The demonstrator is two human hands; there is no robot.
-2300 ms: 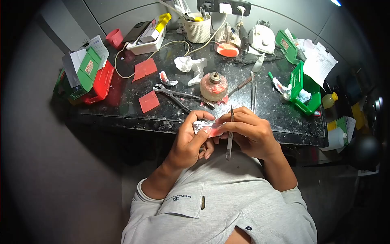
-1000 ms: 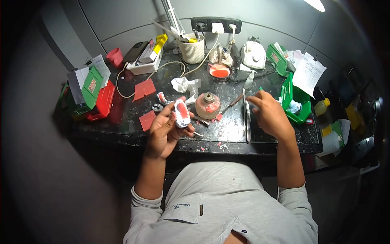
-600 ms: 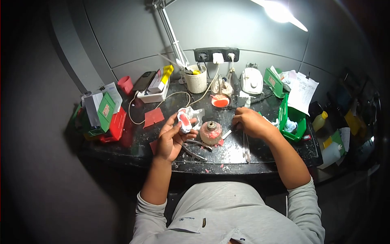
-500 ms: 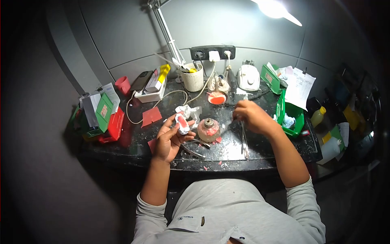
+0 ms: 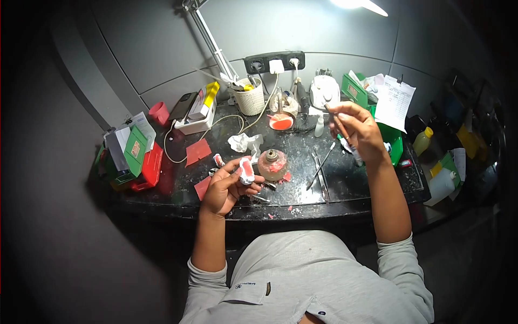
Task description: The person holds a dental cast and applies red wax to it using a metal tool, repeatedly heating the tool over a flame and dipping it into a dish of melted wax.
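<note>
My left hand [image 5: 220,189] is closed around a white plaster dental cast [image 5: 246,175] with pink wax on top, above the front of the bench. To the right, my right hand [image 5: 362,132] is raised with its fingers pinched on a thin brown-handled tool [image 5: 341,128]; its tip is too small to make out. Beside the cast stands a glass spirit burner [image 5: 272,166] with pink bits on it. Long metal hand instruments [image 5: 321,175] lie on the bench between burner and right forearm. Behind my left fingers a smaller pink-and-white piece [image 5: 218,160] shows.
Pink wax sheets [image 5: 198,152] and crumpled white paper [image 5: 245,143] lie left of the burner. At the back stand a woven cup [image 5: 250,100], a round dish of red wax [image 5: 281,122] and a white device [image 5: 325,92]. Green bins [image 5: 396,146] line the right.
My right hand has risen and moved right, and the brown-handled tool now shows in its fingers. The instruments below it are uncovered. My left hand still holds the cast, slightly turned.
</note>
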